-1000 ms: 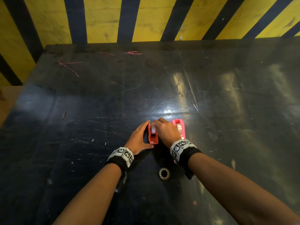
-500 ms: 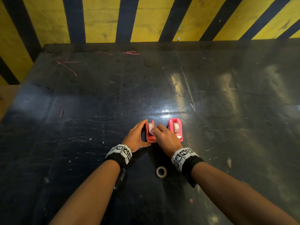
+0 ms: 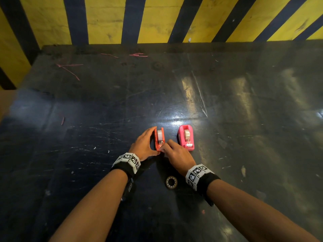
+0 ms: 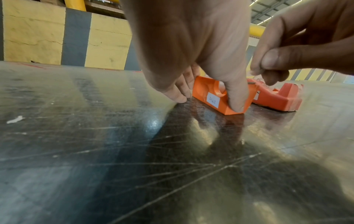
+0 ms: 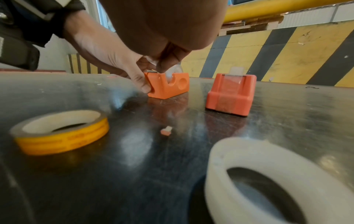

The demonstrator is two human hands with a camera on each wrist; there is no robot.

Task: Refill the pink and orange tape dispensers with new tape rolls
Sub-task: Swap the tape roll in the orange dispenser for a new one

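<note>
The orange dispenser (image 3: 160, 139) stands on the black table with a clear tape roll in it. My left hand (image 3: 148, 143) grips its left side, thumb at the near corner (image 4: 237, 98), fingers along the far side. My right hand (image 3: 165, 147) pinches the clear tape end (image 5: 153, 62) just above the cutter at the dispenser's near end. The pink dispenser (image 3: 186, 137) stands free to its right, also holding a roll, with tape drawn over its cutter (image 5: 232, 80).
A yellow-sided tape roll (image 5: 61, 131) lies flat near my wrists (image 3: 171, 182). A white roll (image 5: 268, 181) lies close under my right wrist. A small pink fragment (image 5: 166, 131) sits between them. A yellow-and-black striped wall (image 3: 157, 20) borders the table's far edge.
My right hand has drawn back from over the orange dispenser's roll to its near end, pinching the tape end. The pink dispenser is now uncovered. My left hand stays put.
</note>
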